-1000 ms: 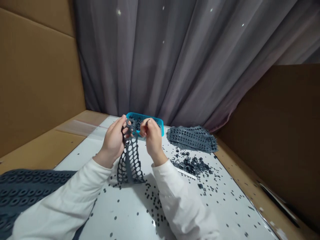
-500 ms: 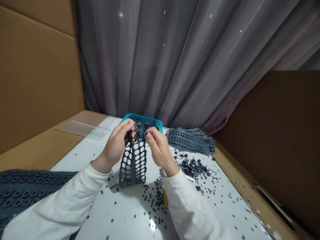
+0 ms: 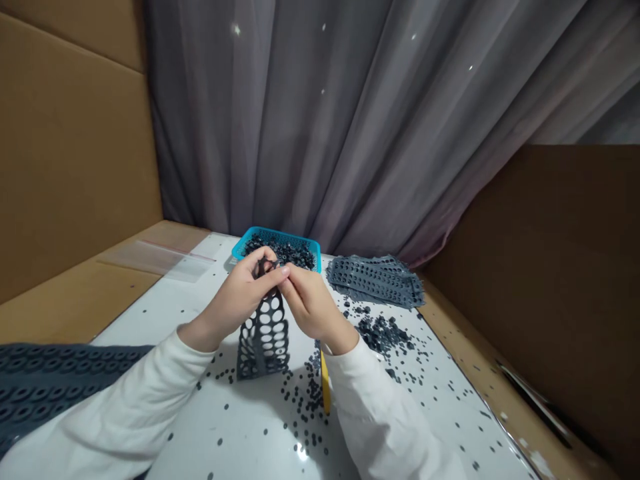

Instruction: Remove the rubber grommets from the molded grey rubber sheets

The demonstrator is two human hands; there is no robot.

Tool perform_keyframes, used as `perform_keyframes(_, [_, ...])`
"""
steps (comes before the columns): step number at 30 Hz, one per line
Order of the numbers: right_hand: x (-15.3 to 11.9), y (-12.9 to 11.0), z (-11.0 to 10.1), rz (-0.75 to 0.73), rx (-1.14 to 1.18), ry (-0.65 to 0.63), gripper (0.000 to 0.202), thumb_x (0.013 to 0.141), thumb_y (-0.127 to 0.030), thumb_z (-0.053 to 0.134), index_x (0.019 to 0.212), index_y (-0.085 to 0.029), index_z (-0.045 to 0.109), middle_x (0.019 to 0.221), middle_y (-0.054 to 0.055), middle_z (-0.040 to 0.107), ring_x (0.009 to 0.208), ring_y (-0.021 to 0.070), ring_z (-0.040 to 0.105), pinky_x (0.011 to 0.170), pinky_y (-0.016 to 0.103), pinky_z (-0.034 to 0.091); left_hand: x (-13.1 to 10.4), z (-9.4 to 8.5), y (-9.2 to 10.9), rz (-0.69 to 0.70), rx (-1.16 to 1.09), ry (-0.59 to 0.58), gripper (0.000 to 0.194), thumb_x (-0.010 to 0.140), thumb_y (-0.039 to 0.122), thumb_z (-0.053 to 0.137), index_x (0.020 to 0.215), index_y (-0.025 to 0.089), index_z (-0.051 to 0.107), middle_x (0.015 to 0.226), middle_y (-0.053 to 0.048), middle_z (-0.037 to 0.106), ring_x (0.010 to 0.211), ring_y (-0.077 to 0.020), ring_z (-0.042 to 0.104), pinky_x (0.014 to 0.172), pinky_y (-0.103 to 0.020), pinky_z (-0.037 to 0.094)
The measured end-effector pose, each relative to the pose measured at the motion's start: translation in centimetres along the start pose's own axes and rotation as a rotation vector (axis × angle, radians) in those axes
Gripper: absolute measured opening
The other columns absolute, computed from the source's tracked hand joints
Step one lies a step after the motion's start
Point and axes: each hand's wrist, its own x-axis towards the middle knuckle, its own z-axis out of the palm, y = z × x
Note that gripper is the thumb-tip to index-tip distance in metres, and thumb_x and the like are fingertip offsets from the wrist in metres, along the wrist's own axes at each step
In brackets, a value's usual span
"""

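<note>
A dark rubber strip point(image 3: 263, 337) full of round holes hangs down from my fingers to the white table. My left hand point(image 3: 240, 293) is closed on its top end, thumb stretched across to the right. Thumb and finger of my right hand point(image 3: 311, 300) are pinched at the same end, touching my left thumb; whatever small piece lies between them is hidden. Behind my hands, a blue basket point(image 3: 315, 248) holds many small black rings.
Stacked perforated sheets point(image 3: 375, 280) lie at the back right, near a heap of black bits point(image 3: 383, 333). A yellow-handled tool point(image 3: 325, 383) is beside my right sleeve. A larger dark sheet point(image 3: 50, 383) lies left, a plastic bag point(image 3: 170, 259) behind it. Cardboard walls flank the table.
My hands have come together at the strip's top end, and my left thumb has swung over to my right fingertips. The strip's top is now bunched in my fingers, and more of the basket shows.
</note>
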Motion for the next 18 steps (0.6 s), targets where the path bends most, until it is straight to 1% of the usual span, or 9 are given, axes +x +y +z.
perform_keyframes(2, [-0.2,0.2,0.2,-0.002,0.128,-0.012,0.022,0.092,-0.026,0.034,0.073,-0.018,0.042,0.065,-0.001,0.044,0.058,0.0102,0.038,0.056,0.023,0.031,0.1,0.2,-0.2,-0.082,-0.116,-0.011,0.03,0.073,0.026,0.064,0.064,0.019,0.036,0.057,0.008,0.029,0.05,-0.0061,0.03,0.045,-0.015,0.028])
perform_keyframes(3, [-0.3,0.4,0.4,0.017,0.192,0.0,0.023,0.092,-0.027,0.035,0.072,-0.018,0.041,0.065,-0.002,0.043,0.058,0.01,0.037,0.056,0.023,0.031,0.2,0.3,-0.3,-0.103,-0.186,-0.005,0.033,0.072,0.026,0.065,0.064,0.019,0.034,0.057,0.008,0.028,0.049,-0.0057,0.029,0.045,-0.014,0.028])
perform_keyframes(5, [-0.5,0.8,0.9,0.085,0.342,0.047,0.027,0.091,-0.032,0.037,0.068,-0.019,0.039,0.063,-0.003,0.037,0.057,0.0096,0.033,0.053,0.022,0.029,0.3,0.5,-0.7,-0.117,-0.309,0.028,0.036,0.069,0.024,0.067,0.063,0.02,0.032,0.056,0.008,0.03,0.049,-0.0054,0.031,0.045,-0.014,0.03])
perform_keyframes(7, [-0.7,1.3,1.6,0.161,0.552,0.089,0.03,0.09,-0.037,0.039,0.066,-0.019,0.037,0.061,-0.004,0.031,0.054,0.0089,0.029,0.051,0.021,0.028,0.4,0.7,-1.2,-0.124,-0.404,0.065,0.037,0.066,0.021,0.069,0.062,0.02,0.031,0.055,0.008,0.031,0.048,-0.0052,0.033,0.045,-0.013,0.031])
perform_keyframes(10, [-0.8,1.8,2.7,0.241,0.865,0.136,0.031,0.086,-0.041,0.046,0.066,-0.019,0.037,0.06,-0.006,0.025,0.051,0.0074,0.026,0.048,0.02,0.028,0.5,1.0,-1.8,-0.131,-0.468,0.137,0.037,0.063,0.018,0.07,0.061,0.02,0.033,0.053,0.009,0.033,0.046,-0.0047,0.034,0.042,-0.013,0.031])
perform_keyframes(12, [-0.9,1.8,3.2,0.269,1.005,0.181,0.032,0.084,-0.041,0.05,0.065,-0.019,0.037,0.059,-0.006,0.025,0.049,0.0065,0.025,0.048,0.019,0.03,0.6,1.3,-2.1,-0.132,-0.487,0.174,0.036,0.061,0.018,0.07,0.06,0.019,0.034,0.052,0.009,0.034,0.044,-0.0044,0.035,0.04,-0.013,0.031])
perform_keyframes(15, [-1.1,1.8,3.7,0.309,1.096,0.288,0.033,0.081,-0.042,0.054,0.065,-0.019,0.037,0.058,-0.007,0.026,0.047,0.0061,0.025,0.048,0.018,0.032,0.9,1.8,-2.4,-0.156,-0.505,0.222,0.034,0.059,0.018,0.071,0.059,0.019,0.036,0.05,0.009,0.037,0.041,-0.0043,0.036,0.036,-0.013,0.03])
perform_keyframes(18, [-1.2,2.0,4.1,0.358,1.033,0.457,0.031,0.08,-0.041,0.054,0.064,-0.019,0.037,0.057,-0.007,0.027,0.048,0.0066,0.026,0.047,0.018,0.03,1.7,2.8,-2.8,-0.169,-0.508,0.302,0.031,0.055,0.017,0.07,0.06,0.019,0.039,0.049,0.009,0.04,0.038,-0.0045,0.038,0.034,-0.014,0.03])
